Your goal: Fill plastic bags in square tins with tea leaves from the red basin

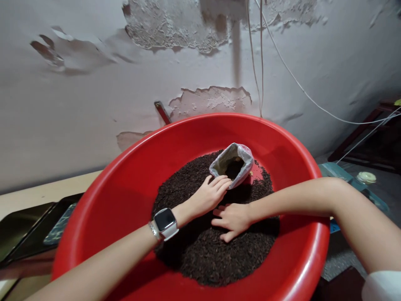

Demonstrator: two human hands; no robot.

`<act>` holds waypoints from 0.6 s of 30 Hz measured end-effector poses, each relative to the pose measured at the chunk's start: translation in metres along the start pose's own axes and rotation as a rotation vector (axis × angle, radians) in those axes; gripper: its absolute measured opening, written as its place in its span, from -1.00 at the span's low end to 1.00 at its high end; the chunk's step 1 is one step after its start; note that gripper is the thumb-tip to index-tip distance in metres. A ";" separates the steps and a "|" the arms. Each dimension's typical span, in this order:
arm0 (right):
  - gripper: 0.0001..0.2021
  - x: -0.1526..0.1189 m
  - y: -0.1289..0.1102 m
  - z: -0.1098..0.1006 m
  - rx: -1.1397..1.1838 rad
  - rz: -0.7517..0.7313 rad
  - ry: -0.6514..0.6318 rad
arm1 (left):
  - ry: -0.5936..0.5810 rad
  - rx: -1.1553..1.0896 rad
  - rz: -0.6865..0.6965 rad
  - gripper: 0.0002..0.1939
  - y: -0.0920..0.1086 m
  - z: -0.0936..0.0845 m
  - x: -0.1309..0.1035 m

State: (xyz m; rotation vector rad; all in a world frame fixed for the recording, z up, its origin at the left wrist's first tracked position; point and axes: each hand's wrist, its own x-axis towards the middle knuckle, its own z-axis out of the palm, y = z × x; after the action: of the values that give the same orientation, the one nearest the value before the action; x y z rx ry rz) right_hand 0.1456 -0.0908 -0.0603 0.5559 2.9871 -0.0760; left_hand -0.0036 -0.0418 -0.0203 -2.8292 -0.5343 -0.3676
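Observation:
A large red basin (109,209) holds a bed of dark, crumbly loose material (216,259). Toward its back stands a clear plastic bag (242,177), its mouth open and some dark material inside. My left hand (211,194), with a watch on the wrist, reaches to the near-left rim of the bag, and its fingers rest against the plastic. Just below and to the right, my right hand (233,219) lies palm down on the dark material with its fingers spread.
Behind the basin is a wall (94,104) with peeling plaster and hanging cords (261,62). Dark trays (25,225) lie on the left. To the right are a teal surface with a pale round object (366,177) and a dark red frame (369,133).

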 end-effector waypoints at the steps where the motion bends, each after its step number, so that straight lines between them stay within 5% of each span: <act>1: -0.45 0.000 -0.001 0.001 0.016 0.019 0.013 | 0.020 0.011 0.005 -0.64 0.003 0.000 0.000; 5: -0.47 -0.001 -0.004 0.004 0.105 0.100 -0.020 | 0.066 0.032 0.021 -0.67 0.009 -0.001 0.002; 12: -0.64 0.008 0.003 0.012 0.103 0.165 -0.058 | 0.068 0.016 0.304 -0.77 0.008 -0.002 0.002; 18: -0.69 0.011 0.002 0.014 0.105 0.150 -0.005 | 0.063 0.128 0.251 -0.78 0.016 -0.004 0.001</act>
State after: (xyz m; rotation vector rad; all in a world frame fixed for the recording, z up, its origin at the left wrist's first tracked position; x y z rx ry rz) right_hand 0.1378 -0.0858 -0.0758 0.7872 2.9383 -0.2230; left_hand 0.0025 -0.0566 -0.0194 -2.7073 -0.1793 -0.3591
